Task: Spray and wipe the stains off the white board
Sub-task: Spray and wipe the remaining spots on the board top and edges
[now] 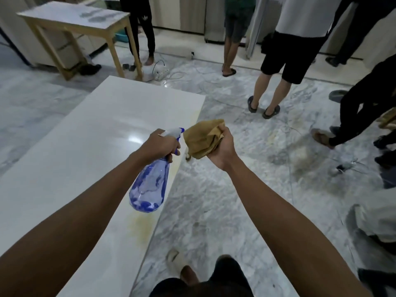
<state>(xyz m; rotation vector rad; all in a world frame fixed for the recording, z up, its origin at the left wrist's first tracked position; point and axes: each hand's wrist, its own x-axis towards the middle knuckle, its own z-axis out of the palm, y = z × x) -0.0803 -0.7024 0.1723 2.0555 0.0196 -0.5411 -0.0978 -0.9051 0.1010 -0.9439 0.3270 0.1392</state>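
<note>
A large glossy white board (85, 159) stretches from the lower left up to the centre. Yellowish stains (142, 227) run along its right edge, near and far. My left hand (159, 146) grips a clear blue spray bottle (150, 187) with a white and blue trigger head, held above that right edge with the nozzle pointing to the right. My right hand (222, 146) holds a crumpled tan cloth (203, 138) just right of the nozzle, above the floor beside the board.
Grey marbled floor (214, 200) lies to the right of the board. Several people stand behind and to the right (276, 67). A wooden table with a white top (75, 18) stands at the back left, a power strip and cables (160, 71) beside it.
</note>
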